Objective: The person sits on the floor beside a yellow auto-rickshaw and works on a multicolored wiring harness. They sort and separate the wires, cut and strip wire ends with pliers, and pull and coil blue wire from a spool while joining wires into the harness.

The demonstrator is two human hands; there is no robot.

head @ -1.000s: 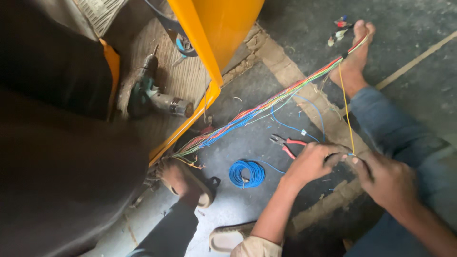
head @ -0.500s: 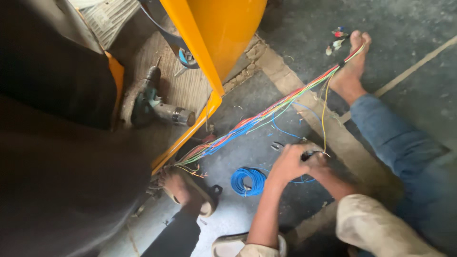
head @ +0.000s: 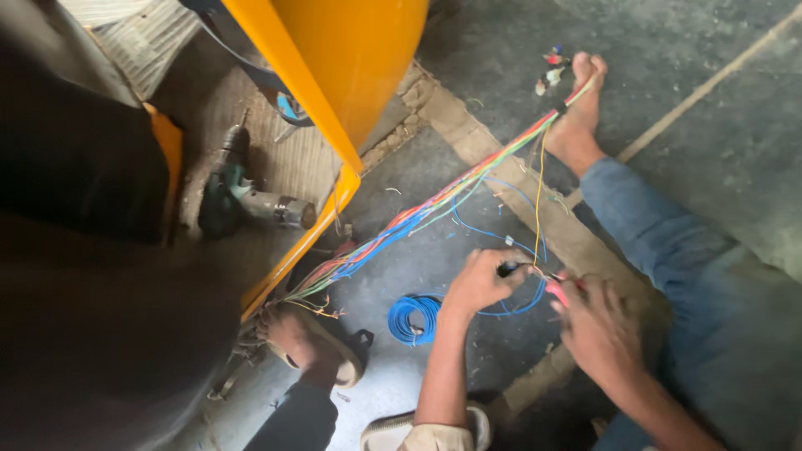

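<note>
Grey concrete floor (head: 468, 42), dusty, crossed by a tan raised strip. Nearest, at 6 o'clock, a sandal under the left forearm. Left hand (head: 480, 282) pinched shut on a small dark tool tip and thin wire. Right hand (head: 595, 321), at 4 o'clock, fingers curled shut around red-handled pliers (head: 558, 292), just beside the left. Blue wire coil (head: 413, 317) lies on the floor, just left of the left wrist. Sandalled foot at 7 o'clock. Multicoloured wire bundle (head: 434, 209) runs from the yellow panel (head: 334, 92) toward 1 o'clock, over a bare foot (head: 581, 104). Power drill (head: 251, 200) rests at 10 o'clock.
</note>
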